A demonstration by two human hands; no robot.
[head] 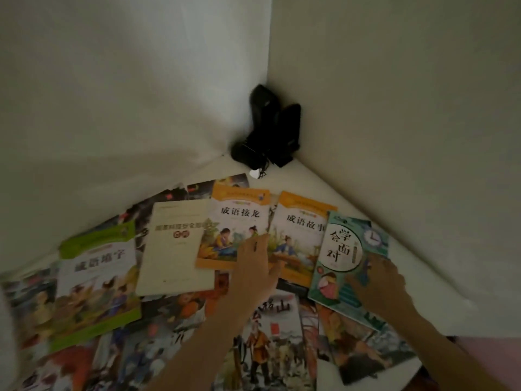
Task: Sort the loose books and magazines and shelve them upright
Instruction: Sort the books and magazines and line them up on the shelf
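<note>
Left to right, flat on a white surface (332, 187) set in a corner of pale walls: a green-bordered paperback with an illustrated cover (95, 280), tilted, lying over a layer of glossy picture magazines (174, 348) that spreads toward the near edge. Next, a plain cream-coloured booklet with dark title print (174, 246), its right edge tucked under an orange-topped paperback showing two seated figures (234, 221).

The left hand (258, 263) reaches forward from the lower centre, forearm extended diagonally, palm down. Its fingers lie on the lower right corner of this orange-topped paperback, with the thumb spread toward the neighbouring book; the grip is flat and loose, pressing rather than clasping.

To the right lies a second orange-topped paperback with a garden scene (301, 235), partly overlapped by a teal paperback bearing a white oval and a clock drawing (346, 258).

The right hand (380, 280) enters from the lower right, wrist bent, fingers curled over the right edge of the teal paperback; grip narrow, holding that book.

At the back corner stand two black upright objects with a tangled cord (267, 128), touching the walls, well apart from the books.
</note>
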